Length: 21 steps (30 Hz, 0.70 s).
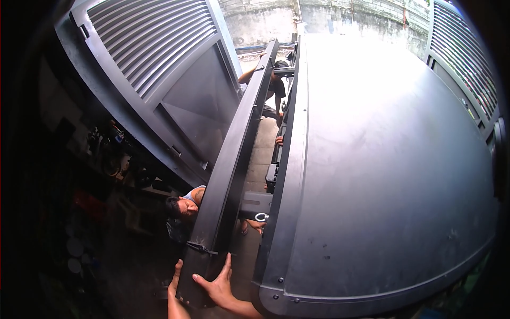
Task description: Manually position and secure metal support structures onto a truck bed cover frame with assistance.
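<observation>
A long, dark, box-like metal beam (236, 154) runs from near me to the far end, beside a large black panel (393, 175) with a riveted edge. My left hand (175, 282) grips the left side of the beam's near end, fingers upright along it. On the other side, my right hand (219, 287) holds the same end, thumb over the top face and fingers spread up the right face. Just ahead of my hands, a small black clamp-like fitting (201, 248) lies across the beam. The undersides of both hands' grips are hidden.
A person (183, 207) crouches left of the beam; another (275, 87) supports its far end. A bracket (256, 202) and a pale ring (261, 217) sit in the gap, where another person's hand (279, 141) shows. Louvred grey gates (196, 80) stand to the left and right.
</observation>
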Each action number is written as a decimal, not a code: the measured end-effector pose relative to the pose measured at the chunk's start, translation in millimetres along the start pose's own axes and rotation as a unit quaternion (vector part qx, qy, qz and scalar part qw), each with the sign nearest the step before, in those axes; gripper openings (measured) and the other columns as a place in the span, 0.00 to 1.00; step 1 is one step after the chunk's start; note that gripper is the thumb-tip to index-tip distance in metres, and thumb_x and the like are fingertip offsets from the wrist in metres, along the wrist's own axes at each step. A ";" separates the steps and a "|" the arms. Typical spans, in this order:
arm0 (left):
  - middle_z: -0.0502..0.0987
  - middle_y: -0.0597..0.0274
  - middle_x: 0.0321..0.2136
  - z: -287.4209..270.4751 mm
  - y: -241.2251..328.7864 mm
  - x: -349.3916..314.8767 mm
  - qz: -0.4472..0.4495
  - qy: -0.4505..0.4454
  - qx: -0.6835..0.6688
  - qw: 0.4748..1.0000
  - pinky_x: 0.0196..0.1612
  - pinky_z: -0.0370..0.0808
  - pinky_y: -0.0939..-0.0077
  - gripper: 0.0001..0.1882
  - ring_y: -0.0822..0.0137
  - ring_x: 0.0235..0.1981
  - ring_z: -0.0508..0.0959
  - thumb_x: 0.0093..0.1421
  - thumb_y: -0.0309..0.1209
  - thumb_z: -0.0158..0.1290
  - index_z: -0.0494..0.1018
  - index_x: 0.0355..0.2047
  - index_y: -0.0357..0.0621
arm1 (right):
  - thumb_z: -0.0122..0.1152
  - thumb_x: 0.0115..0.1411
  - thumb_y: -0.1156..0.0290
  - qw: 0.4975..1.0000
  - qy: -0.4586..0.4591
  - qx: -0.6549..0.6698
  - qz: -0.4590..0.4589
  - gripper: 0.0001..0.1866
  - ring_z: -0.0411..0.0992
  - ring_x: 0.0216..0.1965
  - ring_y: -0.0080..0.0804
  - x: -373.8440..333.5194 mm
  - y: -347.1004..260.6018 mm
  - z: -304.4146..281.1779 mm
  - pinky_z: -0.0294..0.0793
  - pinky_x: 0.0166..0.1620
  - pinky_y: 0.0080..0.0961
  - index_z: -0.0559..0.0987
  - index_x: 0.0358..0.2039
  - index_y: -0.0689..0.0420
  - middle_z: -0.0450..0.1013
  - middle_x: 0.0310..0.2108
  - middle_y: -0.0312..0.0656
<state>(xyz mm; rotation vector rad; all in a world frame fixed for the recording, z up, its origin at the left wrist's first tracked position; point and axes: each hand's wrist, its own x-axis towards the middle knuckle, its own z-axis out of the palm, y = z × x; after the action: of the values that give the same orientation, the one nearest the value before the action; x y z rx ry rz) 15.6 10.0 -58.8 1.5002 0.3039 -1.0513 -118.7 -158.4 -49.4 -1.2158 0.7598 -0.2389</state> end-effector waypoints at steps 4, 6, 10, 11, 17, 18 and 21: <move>0.79 0.44 0.62 2.0 -0.3 -0.7 0.012 0.037 -0.006 0.999 0.64 0.80 0.47 0.66 0.46 0.60 0.81 0.53 0.86 0.57 0.72 0.73 0.41 | 0.88 0.48 0.37 1.000 0.001 0.006 -0.002 0.86 0.54 0.77 0.74 -0.4 1.0 1.0 0.58 0.79 0.59 0.29 0.85 0.51 0.49 0.74 0.76; 0.79 0.44 0.62 2.1 -0.5 0.5 0.009 -0.009 0.010 1.000 0.64 0.80 0.47 0.66 0.46 0.60 0.81 0.53 0.86 0.57 0.72 0.73 0.40 | 0.88 0.48 0.37 1.000 0.000 0.010 0.003 0.86 0.54 0.77 0.74 -0.7 1.0 0.9 0.58 0.79 0.59 0.29 0.85 0.52 0.49 0.74 0.76; 0.80 0.44 0.62 3.2 -0.2 3.9 0.013 -0.023 0.013 1.000 0.64 0.81 0.48 0.65 0.47 0.60 0.82 0.55 0.85 0.55 0.71 0.73 0.40 | 0.88 0.48 0.38 1.000 0.003 0.010 -0.009 0.86 0.54 0.77 0.74 0.2 -1.1 0.0 0.58 0.79 0.58 0.29 0.85 0.52 0.49 0.74 0.77; 0.80 0.44 0.63 3.8 0.2 4.0 0.014 -0.025 0.011 1.000 0.64 0.81 0.48 0.65 0.47 0.60 0.82 0.56 0.85 0.55 0.71 0.73 0.40 | 0.88 0.48 0.38 1.000 -0.025 0.018 -0.003 0.86 0.54 0.77 0.74 0.6 -1.7 -0.6 0.58 0.79 0.59 0.29 0.85 0.53 0.48 0.74 0.77; 0.81 0.46 0.61 15.3 3.9 -9.0 -0.002 0.034 -0.033 0.999 0.60 0.84 0.53 0.60 0.49 0.57 0.85 0.60 0.80 0.56 0.71 0.73 0.39 | 0.88 0.52 0.45 0.999 -0.027 0.034 -0.012 0.82 0.49 0.81 0.67 -0.7 -2.1 -3.4 0.53 0.82 0.53 0.32 0.85 0.56 0.43 0.80 0.71; 0.81 0.46 0.61 18.6 5.8 -11.4 -0.003 0.004 -0.028 1.000 0.60 0.84 0.53 0.60 0.49 0.57 0.85 0.60 0.80 0.56 0.71 0.73 0.39 | 0.88 0.53 0.46 0.999 -0.026 0.028 -0.017 0.81 0.48 0.82 0.65 -0.5 -2.4 -4.0 0.52 0.82 0.53 0.32 0.85 0.55 0.43 0.81 0.71; 0.81 0.45 0.62 28.0 11.9 -16.4 0.000 0.021 -0.031 0.999 0.61 0.84 0.53 0.59 0.50 0.58 0.84 0.60 0.79 0.58 0.71 0.73 0.40 | 0.88 0.52 0.44 0.999 -0.016 0.024 -0.035 0.82 0.51 0.79 0.71 0.1 -3.4 -3.7 0.54 0.80 0.56 0.32 0.85 0.55 0.47 0.78 0.74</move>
<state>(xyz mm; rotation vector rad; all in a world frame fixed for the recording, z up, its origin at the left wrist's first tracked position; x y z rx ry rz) 3.0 -11.9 -35.1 1.4681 0.3637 -1.0021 -120.3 -162.5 -46.9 -1.1985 0.6799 -0.2933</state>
